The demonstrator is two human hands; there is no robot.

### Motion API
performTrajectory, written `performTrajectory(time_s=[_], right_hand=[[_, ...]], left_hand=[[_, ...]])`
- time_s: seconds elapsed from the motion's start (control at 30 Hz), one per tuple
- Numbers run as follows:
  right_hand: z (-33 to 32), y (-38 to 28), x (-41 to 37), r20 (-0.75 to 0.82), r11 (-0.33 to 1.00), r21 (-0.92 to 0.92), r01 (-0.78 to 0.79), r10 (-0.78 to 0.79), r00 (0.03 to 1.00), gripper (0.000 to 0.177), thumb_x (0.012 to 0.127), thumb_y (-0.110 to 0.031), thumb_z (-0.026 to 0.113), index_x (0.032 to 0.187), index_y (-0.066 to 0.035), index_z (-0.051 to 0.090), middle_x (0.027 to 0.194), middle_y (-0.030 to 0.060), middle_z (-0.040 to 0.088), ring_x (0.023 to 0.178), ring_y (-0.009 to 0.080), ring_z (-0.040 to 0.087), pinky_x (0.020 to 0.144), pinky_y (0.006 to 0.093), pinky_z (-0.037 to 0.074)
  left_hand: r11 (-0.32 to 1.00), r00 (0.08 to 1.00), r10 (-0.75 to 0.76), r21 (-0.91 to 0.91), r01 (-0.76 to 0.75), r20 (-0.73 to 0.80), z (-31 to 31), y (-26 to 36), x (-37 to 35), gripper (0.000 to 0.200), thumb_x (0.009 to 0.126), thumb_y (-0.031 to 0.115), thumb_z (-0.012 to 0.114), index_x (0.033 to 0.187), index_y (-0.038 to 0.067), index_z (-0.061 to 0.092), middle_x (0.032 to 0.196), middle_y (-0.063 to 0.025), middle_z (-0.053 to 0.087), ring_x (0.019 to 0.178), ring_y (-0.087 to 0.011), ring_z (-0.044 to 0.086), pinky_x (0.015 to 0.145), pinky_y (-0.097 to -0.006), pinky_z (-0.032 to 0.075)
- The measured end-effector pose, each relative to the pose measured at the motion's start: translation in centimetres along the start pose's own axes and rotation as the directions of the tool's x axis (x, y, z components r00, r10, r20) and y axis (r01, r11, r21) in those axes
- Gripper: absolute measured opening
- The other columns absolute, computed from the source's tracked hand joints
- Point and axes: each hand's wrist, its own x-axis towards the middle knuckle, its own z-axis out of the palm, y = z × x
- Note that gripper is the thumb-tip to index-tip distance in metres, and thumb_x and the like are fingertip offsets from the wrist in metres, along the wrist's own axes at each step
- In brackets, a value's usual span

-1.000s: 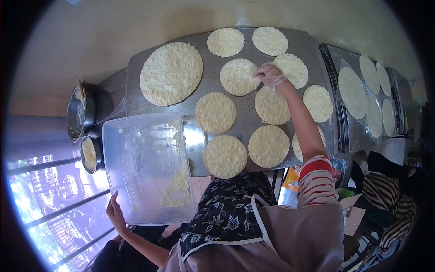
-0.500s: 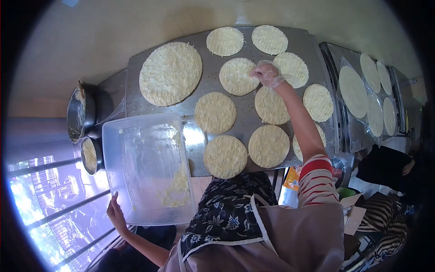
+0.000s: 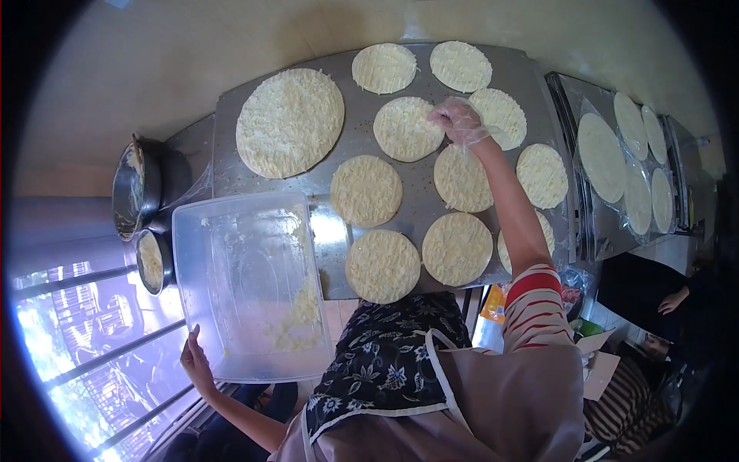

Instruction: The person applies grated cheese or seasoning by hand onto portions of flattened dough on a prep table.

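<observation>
My right hand [image 3: 457, 122], in a clear plastic glove, is over the right edge of a round pizza base [image 3: 406, 129] covered in pale, grated cheese-like shreds. Its fingers are pressed together, and whatever is between them is hidden. At the lower left, my left hand [image 3: 198, 363] grips the near-left corner of a big translucent plastic tub [image 3: 239, 269]. Inside the tub, some pale shreds [image 3: 304, 314] are gathered toward the right side. A larger topped base [image 3: 289, 123] lies at the back left, and a topped base [image 3: 462, 179] sits just below my right wrist.
Several more topped rounds [image 3: 366, 191] cover the metal sheet [image 3: 308, 183]. A deep metal pot [image 3: 138, 189] and a small pan [image 3: 152, 263] stand left. Plastic-wrapped plain rounds [image 3: 602, 158] lie on trays at right. Another person's hand [image 3: 673, 300] shows at far right.
My right hand has shifted very slightly right over the same base. My left hand stays on the tub. At far right, the other person's hand and arm have moved.
</observation>
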Motion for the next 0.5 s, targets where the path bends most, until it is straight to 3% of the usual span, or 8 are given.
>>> performTrajectory(time_s=[0.13,0.2,0.43,0.5], right_hand=[[0.0,0.2,-0.1,0.039,0.998,-0.051,-0.023,0.025,0.999,0.018,0.078,-0.005,0.058,0.086,-0.016,0.069,0.088,0.0127,0.059,0.087,0.0307,0.058,0.076,0.0402,0.047],[0.6,0.6,-0.2,0.040,0.998,0.002,0.070,-0.070,0.997,0.018,0.078,-0.004,0.057,0.085,-0.016,0.068,0.086,0.0125,0.059,0.085,0.0309,0.059,0.075,0.0405,0.047],[-0.2,-1.0,-0.8,0.010,0.986,-0.096,0.135,-0.134,0.991,0.018,0.077,-0.005,0.056,0.081,-0.018,0.069,0.084,0.0110,0.058,0.083,0.0300,0.059,0.075,0.0403,0.047],[-0.8,-0.7,-0.5,0.202,0.988,-0.081,0.130,-0.111,0.973,0.020,0.078,-0.005,0.055,0.081,-0.019,0.069,0.083,0.0103,0.058,0.083,0.0291,0.059,0.074,0.0401,0.047]], left_hand=[[1.000,1.000,-0.003,0.001,0.003,-0.006,0.0,0.1,-0.1,0.035,0.096,0.032,0.046,0.114,0.006,0.063,0.054,0.0095,0.024,0.047,-0.0009,0.023,0.043,-0.0225,0.014],[1.000,1.000,-0.007,0.001,0.007,-0.007,0.0,0.1,-0.1,0.035,0.096,0.032,0.046,0.113,0.007,0.064,0.054,0.0094,0.025,0.047,-0.0009,0.023,0.043,-0.0222,0.015],[1.000,0.999,-0.020,0.006,0.020,-0.028,0.1,-0.2,0.0,0.035,0.096,0.033,0.047,0.111,0.008,0.066,0.054,0.0088,0.030,0.047,-0.0009,0.025,0.043,-0.0214,0.017],[1.000,0.999,-0.019,0.012,0.019,-0.032,0.2,0.1,-0.2,0.035,0.096,0.034,0.047,0.111,0.008,0.065,0.054,0.0088,0.029,0.047,-0.0009,0.024,0.043,-0.0215,0.016]])
